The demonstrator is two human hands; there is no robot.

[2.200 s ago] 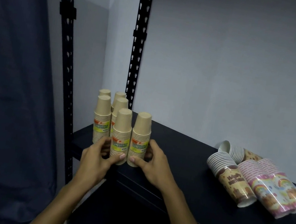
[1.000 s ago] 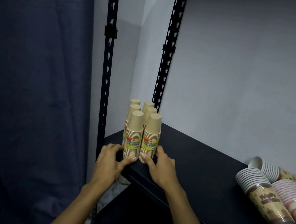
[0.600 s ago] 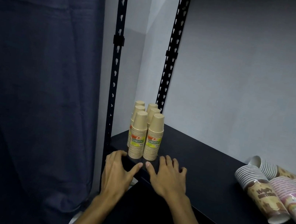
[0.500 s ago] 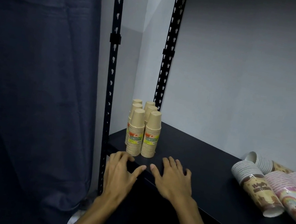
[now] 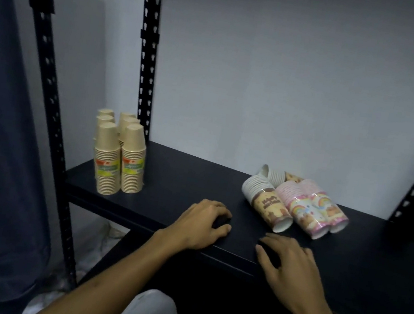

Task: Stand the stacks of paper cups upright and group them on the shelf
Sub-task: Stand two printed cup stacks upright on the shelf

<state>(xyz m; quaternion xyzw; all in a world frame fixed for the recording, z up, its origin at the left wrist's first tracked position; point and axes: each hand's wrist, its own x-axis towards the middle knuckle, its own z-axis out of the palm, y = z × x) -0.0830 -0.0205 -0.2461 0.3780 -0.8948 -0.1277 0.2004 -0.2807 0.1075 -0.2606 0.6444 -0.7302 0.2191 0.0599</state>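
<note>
Head view: six tan cup stacks point(image 5: 119, 155) stand upright, grouped at centre left on the shelf point(image 5: 183, 180). The printed cup stacks point(image 5: 294, 204) lie on their sides at centre right, long axes running back-left to front-right, rims away. Both hands are empty, loosely spread; right hand point(image 5: 288, 267) is nearer than left hand point(image 5: 200, 226).

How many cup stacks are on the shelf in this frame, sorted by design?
Plain tan stacks, upright at the left: 6
Brown birthday-print stacks, lying down: 2
Pink rainbow-print stacks, lying down: 2
Total: 10
</note>
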